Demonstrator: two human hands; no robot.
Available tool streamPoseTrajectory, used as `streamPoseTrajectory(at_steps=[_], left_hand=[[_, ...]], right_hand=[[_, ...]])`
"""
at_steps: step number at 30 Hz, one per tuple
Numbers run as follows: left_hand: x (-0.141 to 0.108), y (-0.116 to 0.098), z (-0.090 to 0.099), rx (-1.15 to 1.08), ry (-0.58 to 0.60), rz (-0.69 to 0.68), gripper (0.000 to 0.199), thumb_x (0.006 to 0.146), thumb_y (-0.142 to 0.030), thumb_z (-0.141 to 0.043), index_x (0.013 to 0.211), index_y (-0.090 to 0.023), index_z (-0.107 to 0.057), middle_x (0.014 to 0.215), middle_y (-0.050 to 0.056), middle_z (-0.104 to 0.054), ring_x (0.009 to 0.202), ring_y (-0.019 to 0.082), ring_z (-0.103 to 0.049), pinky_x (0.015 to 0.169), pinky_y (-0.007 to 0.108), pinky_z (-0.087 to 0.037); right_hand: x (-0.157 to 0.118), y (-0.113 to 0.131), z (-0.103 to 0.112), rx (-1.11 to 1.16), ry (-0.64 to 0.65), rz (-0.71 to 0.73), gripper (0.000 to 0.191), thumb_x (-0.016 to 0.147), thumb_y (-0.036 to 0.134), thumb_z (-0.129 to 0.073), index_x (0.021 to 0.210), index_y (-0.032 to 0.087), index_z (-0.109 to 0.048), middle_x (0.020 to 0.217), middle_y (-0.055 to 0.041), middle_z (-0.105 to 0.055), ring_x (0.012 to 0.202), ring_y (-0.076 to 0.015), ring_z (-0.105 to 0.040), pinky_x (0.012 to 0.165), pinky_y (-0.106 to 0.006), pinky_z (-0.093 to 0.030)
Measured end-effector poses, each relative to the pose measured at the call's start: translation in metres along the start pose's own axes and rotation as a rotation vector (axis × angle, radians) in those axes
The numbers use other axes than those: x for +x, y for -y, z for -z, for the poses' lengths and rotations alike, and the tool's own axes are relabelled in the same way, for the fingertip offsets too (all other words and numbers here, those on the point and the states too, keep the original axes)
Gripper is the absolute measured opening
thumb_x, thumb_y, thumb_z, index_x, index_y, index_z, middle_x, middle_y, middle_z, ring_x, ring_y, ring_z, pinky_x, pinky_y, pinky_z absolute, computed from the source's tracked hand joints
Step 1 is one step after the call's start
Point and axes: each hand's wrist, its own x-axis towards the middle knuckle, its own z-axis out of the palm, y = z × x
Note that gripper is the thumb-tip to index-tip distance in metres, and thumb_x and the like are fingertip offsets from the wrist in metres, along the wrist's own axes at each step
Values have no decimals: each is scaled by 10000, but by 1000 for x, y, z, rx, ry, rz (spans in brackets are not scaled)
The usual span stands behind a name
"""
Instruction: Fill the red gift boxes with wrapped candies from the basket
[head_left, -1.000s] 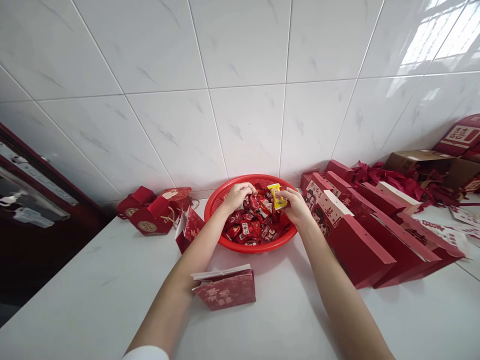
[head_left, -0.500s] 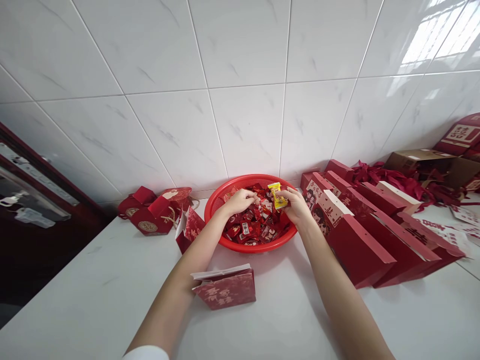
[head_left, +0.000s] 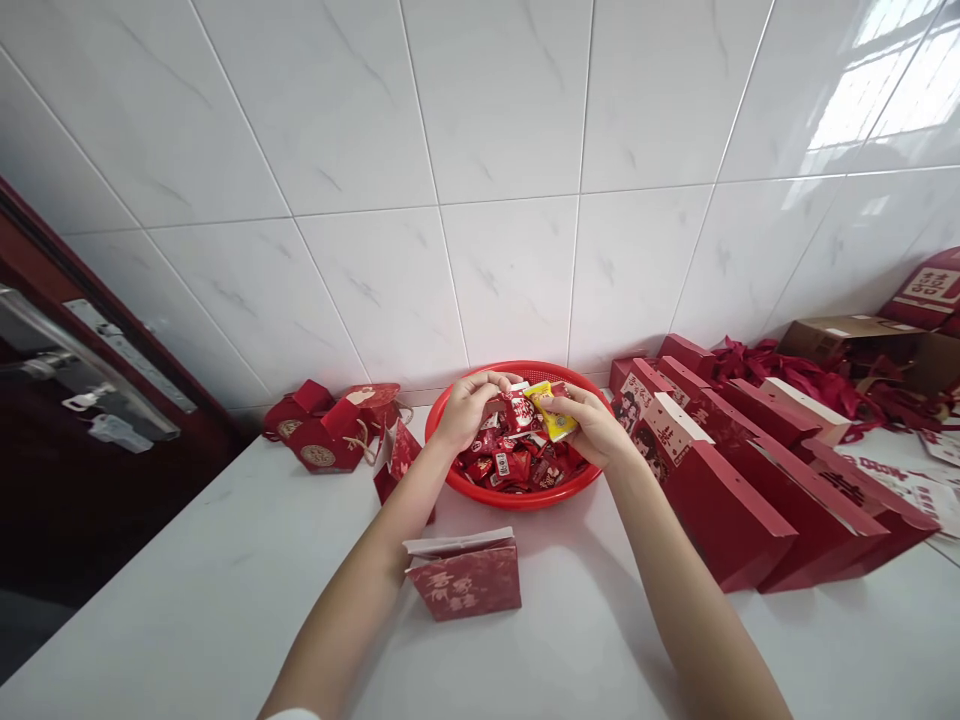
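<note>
Above a round red plastic basket full of wrapped candies, both hands are close together. My left hand is closed on a red-and-white wrapped candy. Between the thumb and fingers of my right hand is a yellow wrapped candy, and a bit of red wrapper shows beside it. The two candies nearly touch or overlap. In front of the basket, a small red paper gift bag with pale characters stands with its top open.
Behind my left forearm stands another small red bag, near red gift boxes at the wall. On the right are rows of larger red boxes, dark red ribbon and a cardboard carton. White tiles back the table.
My left hand has come up out of the basket with a red-and-white candy and moved beside the yellow one. The view has shifted slightly.
</note>
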Motion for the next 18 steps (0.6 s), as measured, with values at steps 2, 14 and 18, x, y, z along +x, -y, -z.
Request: streamPoseTrajectory(at_steps=[2, 14, 18], left_hand=[[-9, -10, -1, -20, -12, 5, 129, 641, -293, -682, 628, -172, -637, 1005, 85, -766, 976, 265, -690, 760, 331, -557], [-73, -47, -12, 253, 3, -5, 437, 791, -505, -755, 1078, -177, -734, 1068, 84, -754, 964, 254, -706, 695, 310, -611], [-86, -54, -15, 457, -58, -185, 281, 869, -433, -694, 977, -181, -756, 962, 65, -766, 927, 247, -709, 799, 332, -602]], right_hand=[[-9, 3, -9, -22, 70, -11, 391, 525, 294, -941, 810, 183, -698, 769, -5, -730, 652, -143, -646, 605, -250, -532], [-48, -2, -49, -282, -150, 351, 441, 665, 370, -861, 1026, 246, -640, 883, -8, -720, 747, -194, -671, 652, -301, -575], [-60, 3, -57, -340, -138, 349, 448, 683, 368, -843, 1054, 246, -625, 832, 7, -685, 681, -166, -629, 614, -283, -563]])
